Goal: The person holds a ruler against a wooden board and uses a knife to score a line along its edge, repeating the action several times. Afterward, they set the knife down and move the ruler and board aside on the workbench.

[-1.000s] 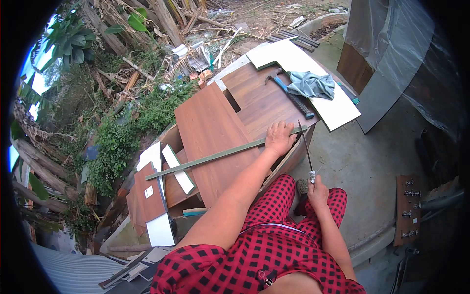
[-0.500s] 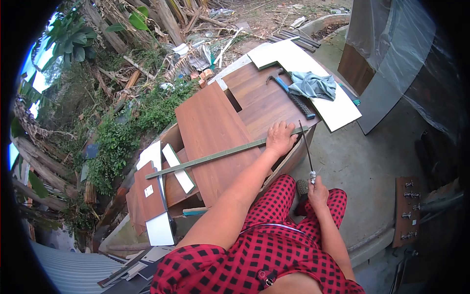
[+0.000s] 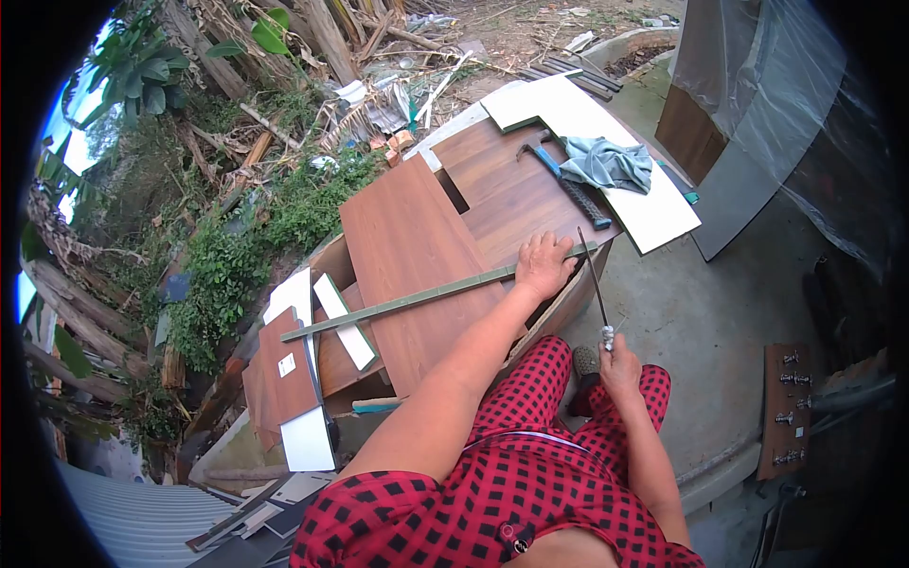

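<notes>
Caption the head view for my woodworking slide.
Left hand pins a long green metal strip across a brown wood-grain board; right hand holds a thin metal blade.

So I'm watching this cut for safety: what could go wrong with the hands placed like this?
The left hand presses the long green strip flat right beside the thin blade held by the right hand; a slip could catch the fingers. The strip rests loosely across the brown board and might pivot under pressure. The hammer and grey cloth lie near the panel's edge and could be knocked off.
</notes>
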`<state>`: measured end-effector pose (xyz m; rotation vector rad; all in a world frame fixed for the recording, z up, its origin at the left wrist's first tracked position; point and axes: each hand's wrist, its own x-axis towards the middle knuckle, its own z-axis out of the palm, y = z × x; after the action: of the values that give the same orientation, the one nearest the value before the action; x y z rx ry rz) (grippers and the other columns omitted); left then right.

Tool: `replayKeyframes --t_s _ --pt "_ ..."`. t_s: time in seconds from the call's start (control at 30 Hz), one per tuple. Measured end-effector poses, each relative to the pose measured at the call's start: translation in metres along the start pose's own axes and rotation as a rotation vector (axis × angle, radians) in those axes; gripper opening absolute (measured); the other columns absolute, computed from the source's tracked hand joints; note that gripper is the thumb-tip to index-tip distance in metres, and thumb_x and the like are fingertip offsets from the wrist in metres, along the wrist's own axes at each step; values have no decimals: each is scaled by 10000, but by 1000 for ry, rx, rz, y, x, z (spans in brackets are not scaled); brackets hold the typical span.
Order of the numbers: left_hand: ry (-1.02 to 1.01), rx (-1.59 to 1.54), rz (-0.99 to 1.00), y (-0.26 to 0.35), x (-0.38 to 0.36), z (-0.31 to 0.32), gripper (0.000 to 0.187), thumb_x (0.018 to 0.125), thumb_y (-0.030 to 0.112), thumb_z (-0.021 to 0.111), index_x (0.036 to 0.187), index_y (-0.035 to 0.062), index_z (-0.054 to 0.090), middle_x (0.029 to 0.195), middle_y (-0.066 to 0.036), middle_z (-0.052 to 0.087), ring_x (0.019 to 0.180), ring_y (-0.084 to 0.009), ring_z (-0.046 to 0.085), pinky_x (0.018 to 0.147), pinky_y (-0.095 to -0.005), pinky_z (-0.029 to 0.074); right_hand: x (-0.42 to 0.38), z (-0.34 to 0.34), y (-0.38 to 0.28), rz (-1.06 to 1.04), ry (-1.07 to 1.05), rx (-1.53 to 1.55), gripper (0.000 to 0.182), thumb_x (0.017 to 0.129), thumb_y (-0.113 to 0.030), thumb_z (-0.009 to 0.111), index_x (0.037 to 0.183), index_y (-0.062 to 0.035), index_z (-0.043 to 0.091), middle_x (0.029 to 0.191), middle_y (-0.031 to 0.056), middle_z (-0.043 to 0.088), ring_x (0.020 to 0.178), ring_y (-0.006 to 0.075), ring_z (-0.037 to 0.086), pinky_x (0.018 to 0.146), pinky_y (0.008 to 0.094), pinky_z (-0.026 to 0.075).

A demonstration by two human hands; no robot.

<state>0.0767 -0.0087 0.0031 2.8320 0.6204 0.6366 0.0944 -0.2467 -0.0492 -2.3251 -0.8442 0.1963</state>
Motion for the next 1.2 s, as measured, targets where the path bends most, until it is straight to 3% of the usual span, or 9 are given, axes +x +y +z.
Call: replayKeyframes --t_s 0.17,0.37,0.6,0.9,1.2 --pt "23 3 21 -1 0 2 293 770 318 637 990 159 525 965 -87 504 971 -292 488 795 -447 409 37 -31 -34 8 -108 -74 248 862 -264 537 894 -35 448 723 254 600 727 457 584 656 548 432" --pt "40 -1 20 0 -1 1 301 766 323 639 989 154 528 958 -88 511 952 -297 495 786 -449 407 94 -12 -57 -12 -64 -102 248 864 -273 531 896 -37 462 760 242 620 751 439 601 681 542 445" --pt "64 6 24 -2 -1 7 293 767 321 636 988 163 528 958 -84 506 953 -294 494 778 -446 407 87 -3 -50 -28 -18 -55 251 871 -290 525 907 -50 460 753 241 618 748 439 599 675 545 441" --pt "73 -6 26 0 -3 2 284 758 314 644 968 164 525 940 -82 504 945 -290 497 765 -443 413 5 -22 -7 26 -110 -71 241 869 -272 522 917 -51 438 695 253 592 710 461 580 647 555 427" --pt "32 -3 20 1 -1 1 289 771 324 632 978 156 522 968 -96 505 968 -305 493 810 -459 405 92 -9 -56 -21 -46 -90 244 865 -270 526 892 -37 459 737 246 612 744 439 598 673 540 445"
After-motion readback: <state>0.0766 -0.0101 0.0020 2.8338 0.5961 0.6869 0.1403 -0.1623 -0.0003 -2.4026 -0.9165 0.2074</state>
